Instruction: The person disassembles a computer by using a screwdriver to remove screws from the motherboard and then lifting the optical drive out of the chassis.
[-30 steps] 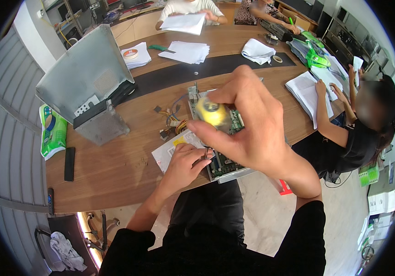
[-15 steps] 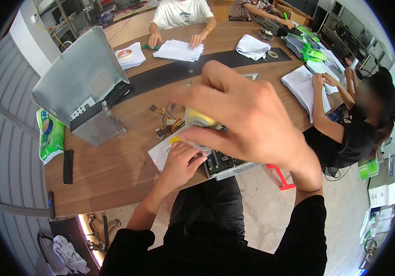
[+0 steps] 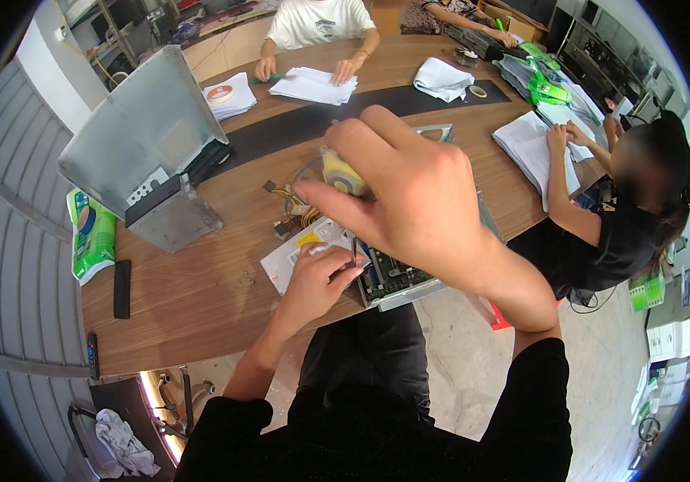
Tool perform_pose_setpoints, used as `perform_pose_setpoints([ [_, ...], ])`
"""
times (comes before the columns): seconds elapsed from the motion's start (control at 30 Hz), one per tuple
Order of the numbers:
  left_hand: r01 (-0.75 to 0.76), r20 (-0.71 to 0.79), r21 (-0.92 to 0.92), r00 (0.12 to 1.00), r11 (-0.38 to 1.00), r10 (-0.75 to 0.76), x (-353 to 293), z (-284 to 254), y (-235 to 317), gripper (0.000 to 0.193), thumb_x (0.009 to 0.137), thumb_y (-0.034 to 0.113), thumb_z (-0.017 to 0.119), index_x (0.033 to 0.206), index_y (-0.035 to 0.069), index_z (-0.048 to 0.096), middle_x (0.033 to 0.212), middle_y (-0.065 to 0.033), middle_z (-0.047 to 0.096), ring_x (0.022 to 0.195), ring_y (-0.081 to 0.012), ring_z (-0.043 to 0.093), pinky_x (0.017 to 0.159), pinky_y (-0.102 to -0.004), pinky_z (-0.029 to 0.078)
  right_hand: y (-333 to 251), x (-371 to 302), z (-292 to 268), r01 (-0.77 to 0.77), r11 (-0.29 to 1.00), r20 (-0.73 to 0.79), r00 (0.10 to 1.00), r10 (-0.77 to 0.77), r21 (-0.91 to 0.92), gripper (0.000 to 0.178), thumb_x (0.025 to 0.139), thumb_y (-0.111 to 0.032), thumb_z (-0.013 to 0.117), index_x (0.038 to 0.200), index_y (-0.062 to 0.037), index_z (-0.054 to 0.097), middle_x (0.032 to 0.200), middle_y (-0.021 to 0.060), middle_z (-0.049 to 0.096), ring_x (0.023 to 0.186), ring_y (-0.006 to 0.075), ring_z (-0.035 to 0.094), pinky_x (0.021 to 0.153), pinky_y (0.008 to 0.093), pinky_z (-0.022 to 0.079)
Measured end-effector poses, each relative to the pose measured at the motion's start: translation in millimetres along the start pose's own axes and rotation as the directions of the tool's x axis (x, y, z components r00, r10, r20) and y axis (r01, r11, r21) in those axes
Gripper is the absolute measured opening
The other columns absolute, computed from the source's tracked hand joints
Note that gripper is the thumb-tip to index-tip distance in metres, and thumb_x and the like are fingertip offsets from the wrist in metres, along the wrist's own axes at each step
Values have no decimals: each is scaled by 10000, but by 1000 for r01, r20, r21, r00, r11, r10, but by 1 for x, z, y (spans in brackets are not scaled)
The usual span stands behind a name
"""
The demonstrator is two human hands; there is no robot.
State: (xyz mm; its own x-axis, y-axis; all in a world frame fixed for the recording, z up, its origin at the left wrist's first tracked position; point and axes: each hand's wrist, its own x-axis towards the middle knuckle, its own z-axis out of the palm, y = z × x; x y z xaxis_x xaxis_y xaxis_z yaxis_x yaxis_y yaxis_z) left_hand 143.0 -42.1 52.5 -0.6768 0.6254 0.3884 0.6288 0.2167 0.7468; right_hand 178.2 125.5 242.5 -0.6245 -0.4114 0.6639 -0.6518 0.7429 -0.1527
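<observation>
My right hand (image 3: 417, 193) is raised over an opened metal computer case (image 3: 409, 301). Its fingers curl round a yellow-and-clear thing with a rounded end (image 3: 345, 177), partly hidden by the fingers. Lower down, my left hand (image 3: 322, 277) rests at the left side of the case, thumb and fingers pinched by a thin dark rod (image 3: 354, 251). Whether the rod belongs to the yellow thing cannot be told. A green circuit board (image 3: 389, 275) shows inside the case; my right hand and forearm cover much of it. Bundled coloured cables (image 3: 306, 215) lie left of the yellow thing.
A grey computer cover (image 3: 140, 120) stands at the left, by a green packet (image 3: 92, 241) and a black bar (image 3: 122, 289). A remote (image 3: 93, 355) lies at the table's edge. Across the table people handle papers (image 3: 313, 85); another sits at the right beside stacked sheets (image 3: 533, 153).
My right hand has lifted slightly away from my left hand, the yellow thing moving up with it. The left hand stays nearly in place, and the thin dark rod now shows more plainly.
</observation>
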Motion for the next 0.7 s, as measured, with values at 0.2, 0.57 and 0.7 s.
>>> perform_pose_setpoints([
  [0.2,-38,-137,10,990,999,39,-10,-2,-5,119,923,143,694,971,44,740,933,-114,719,931,-322,655,920,-429,436,14,20,9,270,941,-191,954,-232,206,312,857,-80,730,1158,-4,702,1083,154,691,799,302,696,640,364,541],
  [0.57,91,-65,-105,993,990,-98,-7,6,-13,151,868,101,743,919,-27,681,910,-150,682,893,-360,591,860,-440,449,14,1,12,179,957,-160,977,-144,227,367,829,48,627,1188,8,694,1131,177,689,861,298,694,691,354,540],
  [0.7,50,-76,-95,995,994,-58,-11,3,-17,155,857,91,746,951,-19,689,983,-158,678,928,-363,584,901,-452,443,10,3,22,155,956,-180,977,-112,247,352,825,41,625,1169,9,695,1110,170,692,868,297,688,700,355,537],
])
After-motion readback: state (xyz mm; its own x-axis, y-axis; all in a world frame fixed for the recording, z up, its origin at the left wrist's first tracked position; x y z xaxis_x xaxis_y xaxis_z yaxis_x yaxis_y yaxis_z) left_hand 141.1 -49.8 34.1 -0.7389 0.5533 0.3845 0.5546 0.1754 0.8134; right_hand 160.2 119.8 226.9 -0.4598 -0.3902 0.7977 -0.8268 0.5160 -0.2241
